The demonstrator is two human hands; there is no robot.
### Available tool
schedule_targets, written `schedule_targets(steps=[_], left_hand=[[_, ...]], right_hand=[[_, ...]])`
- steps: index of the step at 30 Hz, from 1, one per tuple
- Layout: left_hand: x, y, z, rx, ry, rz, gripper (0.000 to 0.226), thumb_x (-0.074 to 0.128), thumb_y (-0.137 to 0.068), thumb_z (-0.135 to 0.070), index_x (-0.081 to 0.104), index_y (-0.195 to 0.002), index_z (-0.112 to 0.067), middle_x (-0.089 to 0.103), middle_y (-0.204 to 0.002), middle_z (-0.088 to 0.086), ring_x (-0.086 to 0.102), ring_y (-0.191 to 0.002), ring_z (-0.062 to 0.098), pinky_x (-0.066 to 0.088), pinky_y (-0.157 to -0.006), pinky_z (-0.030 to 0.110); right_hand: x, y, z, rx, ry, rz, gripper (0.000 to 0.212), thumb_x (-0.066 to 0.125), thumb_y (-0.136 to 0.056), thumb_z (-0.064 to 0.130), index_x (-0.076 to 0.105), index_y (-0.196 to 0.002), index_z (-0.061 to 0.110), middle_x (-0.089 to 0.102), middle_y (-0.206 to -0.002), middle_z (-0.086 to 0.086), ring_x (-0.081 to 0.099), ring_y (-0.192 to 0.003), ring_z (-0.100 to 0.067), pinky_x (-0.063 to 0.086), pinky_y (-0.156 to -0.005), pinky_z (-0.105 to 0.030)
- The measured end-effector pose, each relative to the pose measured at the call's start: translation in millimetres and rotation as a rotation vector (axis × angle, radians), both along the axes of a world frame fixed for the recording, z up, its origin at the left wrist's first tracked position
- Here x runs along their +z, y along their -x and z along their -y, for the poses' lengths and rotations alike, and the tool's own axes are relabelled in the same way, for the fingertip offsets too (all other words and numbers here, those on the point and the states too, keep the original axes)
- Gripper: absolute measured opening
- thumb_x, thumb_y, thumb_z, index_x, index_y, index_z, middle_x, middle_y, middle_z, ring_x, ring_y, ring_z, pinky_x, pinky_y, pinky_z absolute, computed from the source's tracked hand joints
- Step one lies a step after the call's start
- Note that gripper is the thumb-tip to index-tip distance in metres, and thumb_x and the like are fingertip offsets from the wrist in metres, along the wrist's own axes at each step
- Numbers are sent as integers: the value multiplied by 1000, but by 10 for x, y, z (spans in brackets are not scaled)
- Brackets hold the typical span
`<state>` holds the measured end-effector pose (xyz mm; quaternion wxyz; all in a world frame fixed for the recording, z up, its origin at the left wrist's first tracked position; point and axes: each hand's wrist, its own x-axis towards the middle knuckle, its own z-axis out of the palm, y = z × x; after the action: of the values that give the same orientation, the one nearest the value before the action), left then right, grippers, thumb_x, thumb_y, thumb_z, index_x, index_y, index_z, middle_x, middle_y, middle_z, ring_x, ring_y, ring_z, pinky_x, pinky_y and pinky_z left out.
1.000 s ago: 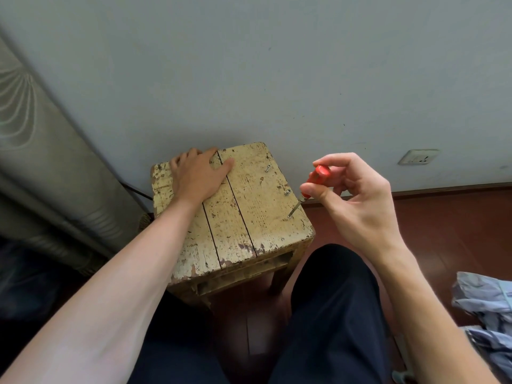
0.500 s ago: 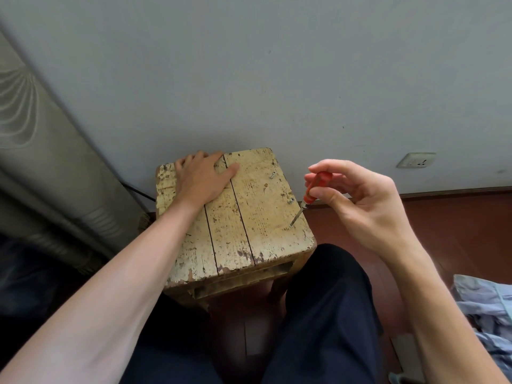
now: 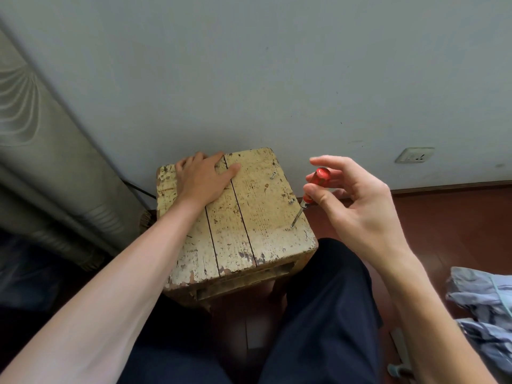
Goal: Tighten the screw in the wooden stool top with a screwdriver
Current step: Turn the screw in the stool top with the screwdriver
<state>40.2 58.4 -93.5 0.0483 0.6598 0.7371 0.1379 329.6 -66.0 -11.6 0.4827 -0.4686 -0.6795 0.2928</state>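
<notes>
Right hand (image 3: pixel 357 206): index finger now lifted clear of the handle it covered 0.5 s ago, so more red grip shows. Thumb and, apparently, a lower finger pinch the screwdriver (image 3: pixel 304 201); the contact behind the thumb is partly hidden.
Screwdriver: tilted, red handle up and to the right, metal tip down on the screw (image 3: pixel 292 225).
Screw: near the right edge of the wooden stool top (image 3: pixel 249 217), towards its near corner.
Left hand (image 3: pixel 201 177): flat, fingers straight, pressing the far left part of the stool top, holding nothing.
2 further screws (image 3: pixel 291 201): same right edge, farther back.
Wall socket (image 3: pixel 414 155): low on the wall, right.
Crumpled pale-blue cloth (image 3: pixel 482 306): on the floor (image 3: pixel 457 217), far right.
</notes>
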Motion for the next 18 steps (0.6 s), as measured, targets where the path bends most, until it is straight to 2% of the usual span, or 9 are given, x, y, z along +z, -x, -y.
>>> schedule_targets(steps=[3, 5, 7, 11, 18], left_hand=[[-3, 30, 57, 9, -10, 13, 82, 25, -87, -89, 48, -148, -39, 55, -140, 5, 44, -135, 26, 23, -113, 45], [-2, 38, 66, 13, -13, 17, 82, 25, -87, -89, 47, -149, -40, 55, -140, 5, 44, -136, 26, 22, -114, 45], [-4, 37, 59, 14, -16, 12, 83, 24, -86, -89, 47, -148, -40, 55, -141, 5, 44, -136, 26, 22, -114, 45], [-15, 32, 53, 16, -18, 16, 84, 23, -86, -90, 46, -149, -39, 54, -142, 6, 43, -136, 27, 21, -114, 45], [-9, 18, 73, 21, -26, 29, 82, 25, -87, -88, 46, -149, -38, 54, -140, 6, 43, -136, 27, 22, -114, 44]], right_hand=[[-37, -17, 1, 58, 70, 29, 25, 72, -105, 29, 69, -128, 38, 79, -111, 11, 80, -103, -11, 65, -93, -34], [-45, -47, -21, 37, 62, 34, 14, 70, -107, 30, 69, -121, 33, 80, -108, 8, 81, -99, -13, 66, -92, -41], [-22, -75, -65, -30, 7, -26, 8, 69, -108, 28, 68, -115, 30, 80, -103, 3, 81, -94, -16, 66, -89, -40], [49, -111, -141, -145, -55, -178, 6, 65, -109, 31, 64, -111, 37, 79, -101, -3, 81, -94, -19, 65, -83, -29], [-18, -72, -200, -172, -82, -139, 6, 65, -109, 32, 63, -111, 38, 78, -98, -3, 80, -94, -19, 64, -85, -30]])
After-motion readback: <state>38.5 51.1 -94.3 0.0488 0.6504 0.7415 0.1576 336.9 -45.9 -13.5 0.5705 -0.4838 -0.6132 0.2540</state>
